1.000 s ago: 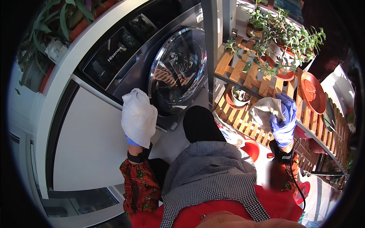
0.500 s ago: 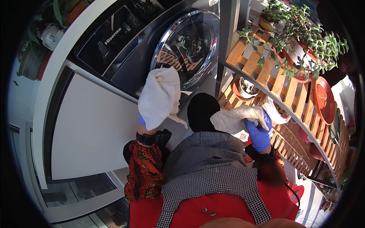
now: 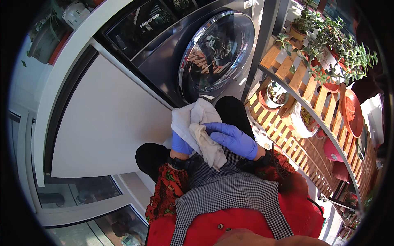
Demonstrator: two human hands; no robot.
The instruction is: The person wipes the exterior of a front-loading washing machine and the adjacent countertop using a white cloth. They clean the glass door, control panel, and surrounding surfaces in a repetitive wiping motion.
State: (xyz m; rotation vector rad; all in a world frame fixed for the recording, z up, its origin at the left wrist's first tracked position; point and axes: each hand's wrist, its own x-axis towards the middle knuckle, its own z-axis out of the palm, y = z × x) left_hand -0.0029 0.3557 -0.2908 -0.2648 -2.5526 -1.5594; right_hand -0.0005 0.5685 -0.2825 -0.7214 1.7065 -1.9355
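Note:
Both of my hands wear blue-violet gloves and meet in front of my knees. A white towel (image 3: 182, 117) is gathered over my left hand (image 3: 181, 143), which grips it from below; the cloth hides most of those fingers. Against the towel, my right hand (image 3: 234, 138) pinches a smaller off-white cloth (image 3: 209, 146), whose loose end hangs down over my checked apron (image 3: 223, 192). The two cloths touch each other.
A dark washing machine with a round glass door (image 3: 217, 51) stands ahead. To its left is a white panel (image 3: 106, 123). On the right, a slatted wooden shelf (image 3: 301, 84) carries potted plants (image 3: 342, 61) and an orange-brown saucer (image 3: 351, 112).
My hands, apart before, have come together. The right hand moved left and brought the off-white cloth against the white towel; the left moved slightly right. The view has shifted a little.

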